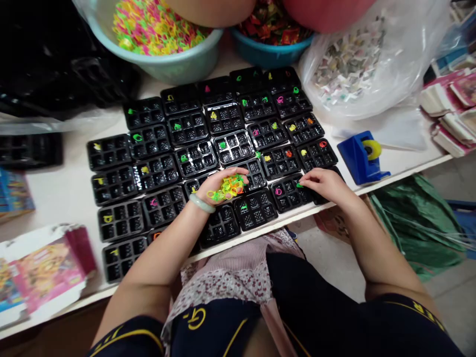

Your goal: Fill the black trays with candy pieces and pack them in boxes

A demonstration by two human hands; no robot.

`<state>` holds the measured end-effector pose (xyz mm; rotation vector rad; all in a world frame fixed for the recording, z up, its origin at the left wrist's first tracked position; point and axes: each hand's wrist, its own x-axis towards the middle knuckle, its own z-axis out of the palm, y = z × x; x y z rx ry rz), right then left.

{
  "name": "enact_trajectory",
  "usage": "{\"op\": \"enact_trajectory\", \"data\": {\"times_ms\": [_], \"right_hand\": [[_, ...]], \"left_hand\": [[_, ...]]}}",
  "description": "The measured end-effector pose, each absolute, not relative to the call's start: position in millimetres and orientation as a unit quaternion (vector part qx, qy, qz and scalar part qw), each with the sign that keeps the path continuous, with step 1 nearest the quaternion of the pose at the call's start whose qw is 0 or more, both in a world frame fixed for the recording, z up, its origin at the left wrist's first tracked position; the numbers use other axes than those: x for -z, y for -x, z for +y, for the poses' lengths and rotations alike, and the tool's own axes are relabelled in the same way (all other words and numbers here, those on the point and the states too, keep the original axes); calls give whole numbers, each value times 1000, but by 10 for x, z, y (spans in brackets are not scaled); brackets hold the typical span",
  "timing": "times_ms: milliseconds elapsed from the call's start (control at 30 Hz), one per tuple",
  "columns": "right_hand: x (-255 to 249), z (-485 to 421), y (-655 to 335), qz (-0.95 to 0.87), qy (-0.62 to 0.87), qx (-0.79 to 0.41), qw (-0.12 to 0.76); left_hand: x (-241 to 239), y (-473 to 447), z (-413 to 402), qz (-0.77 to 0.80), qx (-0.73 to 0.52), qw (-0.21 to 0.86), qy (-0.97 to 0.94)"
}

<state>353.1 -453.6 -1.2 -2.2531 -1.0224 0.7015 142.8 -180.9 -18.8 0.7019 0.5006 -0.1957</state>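
Head: rings [233,188] in left grip [215,181]

A white table [72,193] stands on a pale grey floor [455,297].

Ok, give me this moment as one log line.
left hand: cupping colourful rings | right hand: touching green piece over black tray | blue tape dispenser: on table

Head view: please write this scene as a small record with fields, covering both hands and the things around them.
Left hand: palm up, cupped, holding a pile of small bright plastic rings
Right hand: fingertips at a small green plastic piece, grip unclear, over one of many black rectangular plastic trays
Far side: pale blue round plastic basin of multicoloured small pieces
Right side: blue tape dispenser with yellow roll
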Motion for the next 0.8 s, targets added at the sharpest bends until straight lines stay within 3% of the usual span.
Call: {"op": "enact_trajectory", "data": {"times_ms": [100, 200, 333, 600, 800], "right_hand": [[-49, -4432, -3408, -405, 849, -203, 273], [-167, -4184, -3198, -459, 803, -202, 323], [-142, -3855, -2853, -463, 738, -295, 394], [94, -3775, -2569, -273, 667, -525, 453], [32, -3815, -2590, -154, 622, -595, 485]], "left_hand": [[118, -1439, -1912, 248, 120, 900, -338], [92, -1429, -2016, 238, 142, 900, -335], [127, -1374, -2143, 224, 142, 904, -334], [128, -1300, -2329, 186, 143, 897, -374], [97, -1283, -2364, 150, 135, 903, -378]]}}
